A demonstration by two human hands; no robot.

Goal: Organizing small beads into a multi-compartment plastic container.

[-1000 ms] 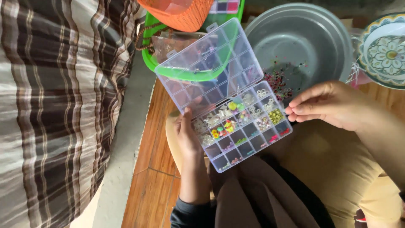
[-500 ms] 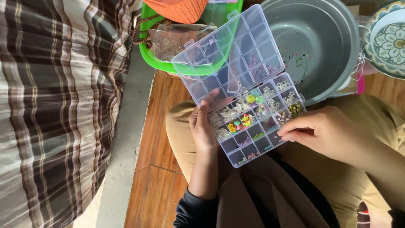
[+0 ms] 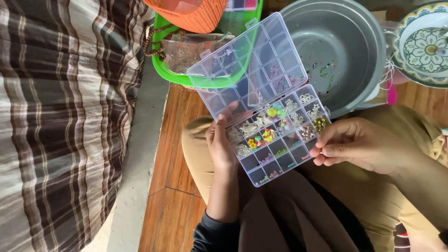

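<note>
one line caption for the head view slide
Left hand holds an open bead box; right hand pinches its edge.

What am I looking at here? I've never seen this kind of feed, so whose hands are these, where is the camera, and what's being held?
There is no machine: a person works with two bare hands, and the one picture comes from a camera worn on their head, looking down at their lap.

The left hand grips the left edge of a clear bead box, whose lid stands open. The box's small compartments hold coloured beads and pale charms. The right hand pinches its right edge.

Behind the box, on the wooden floor, stands a grey metal basin with a few loose beads in it, a green basket and an orange basket. A patterned bowl sits at top right. The plaid cloth fills the left side.
</note>
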